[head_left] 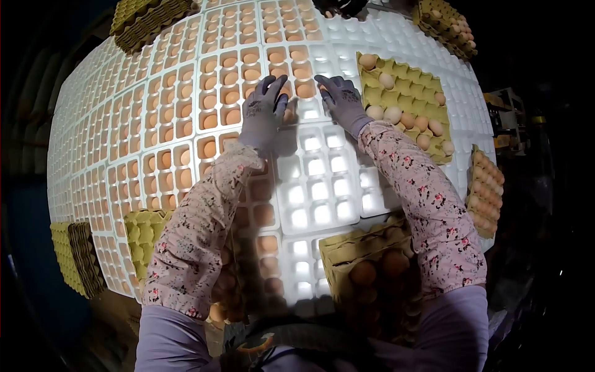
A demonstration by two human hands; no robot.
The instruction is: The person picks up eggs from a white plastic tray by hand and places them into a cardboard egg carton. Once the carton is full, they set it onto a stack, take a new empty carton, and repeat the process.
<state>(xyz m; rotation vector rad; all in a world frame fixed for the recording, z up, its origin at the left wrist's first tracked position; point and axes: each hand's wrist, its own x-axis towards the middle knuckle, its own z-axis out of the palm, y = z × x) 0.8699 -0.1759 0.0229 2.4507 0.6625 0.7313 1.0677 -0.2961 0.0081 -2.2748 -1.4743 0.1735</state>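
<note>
My left hand (263,111), in a grey glove, reaches over a white foam egg tray (308,116) with its fingers apart. Beside its thumb, a brown egg (289,114) sits in a cell. To the right, my gloved right hand (343,102) has its fingers bent toward the left, with the edge of a brown egg (322,88) showing between finger and thumb. Another brown egg (304,90) rests in a cell between the two hands. A yellow-green pulp tray (406,90), partly filled with pale and brown eggs, lies next to my right hand.
White foam trays filled with brown eggs (167,115) spread across the left. A foam tray with bare cells (319,177) lies nearer me. Stacked pulp trays stand at the back left (145,25), front left (74,257) and front right (350,248). More eggs (485,192) lie at the right edge.
</note>
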